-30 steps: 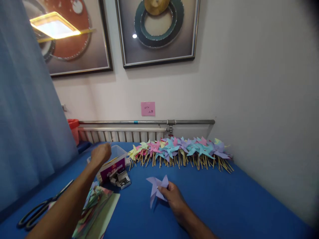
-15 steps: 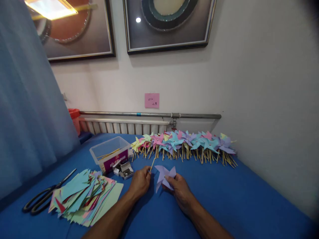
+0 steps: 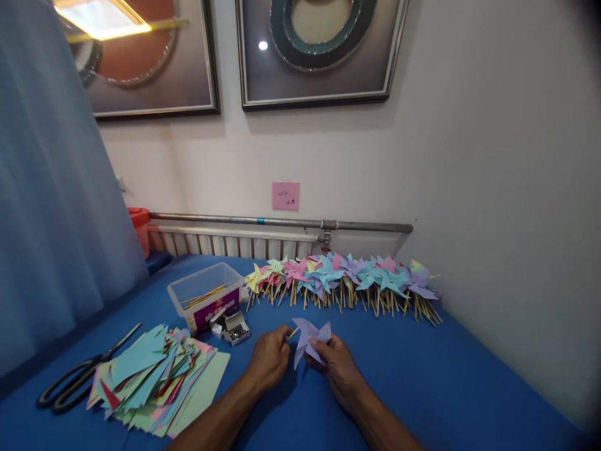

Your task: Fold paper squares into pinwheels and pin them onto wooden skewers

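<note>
My right hand (image 3: 339, 368) pinches a folded lilac paper pinwheel (image 3: 308, 338) just above the blue table (image 3: 446, 388). My left hand (image 3: 270, 360) is closed on a thin wooden stick (image 3: 293, 333) whose tip meets the left side of the pinwheel. Both hands sit close together at the middle of the table. Behind them a long row of finished coloured pinwheels on sticks (image 3: 342, 282) lies along the wall.
A clear plastic box holding sticks (image 3: 206, 300) and a small open box of pins (image 3: 233, 328) stand left of my hands. A heap of coloured paper squares (image 3: 150, 379) and black scissors (image 3: 77, 379) lie at the left. A radiator (image 3: 235, 244) runs behind.
My left hand came from the plastic box with a stick and moved right to the pinwheel. The stick now touches the pinwheel, and my view has tilted slightly.
</note>
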### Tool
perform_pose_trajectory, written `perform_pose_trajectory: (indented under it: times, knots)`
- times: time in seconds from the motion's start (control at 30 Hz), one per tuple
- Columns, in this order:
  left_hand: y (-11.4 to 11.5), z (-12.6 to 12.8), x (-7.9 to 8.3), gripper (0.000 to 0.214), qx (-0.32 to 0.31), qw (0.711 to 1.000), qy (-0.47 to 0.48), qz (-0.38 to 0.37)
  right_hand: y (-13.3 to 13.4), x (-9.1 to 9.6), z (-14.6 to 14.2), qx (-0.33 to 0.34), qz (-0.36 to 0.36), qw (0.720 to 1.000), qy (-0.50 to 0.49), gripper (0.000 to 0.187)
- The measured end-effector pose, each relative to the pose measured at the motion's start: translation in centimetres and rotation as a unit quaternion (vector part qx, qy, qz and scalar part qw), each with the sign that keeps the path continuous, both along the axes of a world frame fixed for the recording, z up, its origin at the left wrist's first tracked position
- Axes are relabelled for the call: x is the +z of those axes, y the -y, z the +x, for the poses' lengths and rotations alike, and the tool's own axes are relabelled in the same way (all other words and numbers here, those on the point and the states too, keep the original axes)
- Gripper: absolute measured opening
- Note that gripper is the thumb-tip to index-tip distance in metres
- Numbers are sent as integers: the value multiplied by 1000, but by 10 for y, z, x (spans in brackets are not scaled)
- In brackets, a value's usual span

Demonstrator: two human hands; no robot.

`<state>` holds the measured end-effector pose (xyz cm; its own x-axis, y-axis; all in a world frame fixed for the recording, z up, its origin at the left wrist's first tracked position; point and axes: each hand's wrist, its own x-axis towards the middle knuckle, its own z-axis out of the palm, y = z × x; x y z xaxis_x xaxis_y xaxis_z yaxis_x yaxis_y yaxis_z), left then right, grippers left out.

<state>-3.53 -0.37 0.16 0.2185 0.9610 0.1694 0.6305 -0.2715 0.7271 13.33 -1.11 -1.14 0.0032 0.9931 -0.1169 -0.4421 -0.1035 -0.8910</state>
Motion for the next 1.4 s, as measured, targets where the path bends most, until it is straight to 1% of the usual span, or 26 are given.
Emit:
perform_pose_trajectory:
  times: [0.17, 0.27, 0.37, 0.47, 0.6, 0.8, 1.03, 1.13, 1.23, 1.33, 1.4]
  knots:
    - [5, 4, 3, 28, -16, 1000, -24, 4, -4, -4, 0, -22, -3, 1000, 1, 37]
    - [9, 8, 3, 26, -16, 1000, 1, -8, -4, -5, 0, -39, 3, 999, -1, 40]
    - [10, 11, 2, 24, -17, 999, 27, -21, -4, -6, 1, -39, 12, 999, 1, 44]
    - [10, 12, 0, 24, -28, 999, 31, -25, -5, -8, 1, -39, 14, 999, 10, 45]
    - [9, 10, -1, 24, -35, 998, 26, -37, -7, -11, 0, -50, 24, 998, 22, 45]
    - [9, 11, -1, 24, -37, 996, 53, -53, -7, -13, 1, -52, 18, 998, 35, 44]
    - [8, 14, -5, 23, -17, 998, 45, -44, -9, -17, 2, -52, 19, 997, 60, 47]
    - [9, 15, -6, 23, -6, 998, 46, -49, -9, -18, 3, -52, 17, 997, 59, 44]
    - [10, 16, -7, 24, -11, 997, 53, -53, -8, -20, 4, -45, 13, 997, 53, 40]
    - [11, 17, -10, 25, -24, 997, 58, -44, -8, -21, 5, -50, 8, 997, 59, 38]
    - [10, 18, -12, 26, -25, 997, 59, -34, -8, -21, 6, -41, 0, 997, 62, 38]
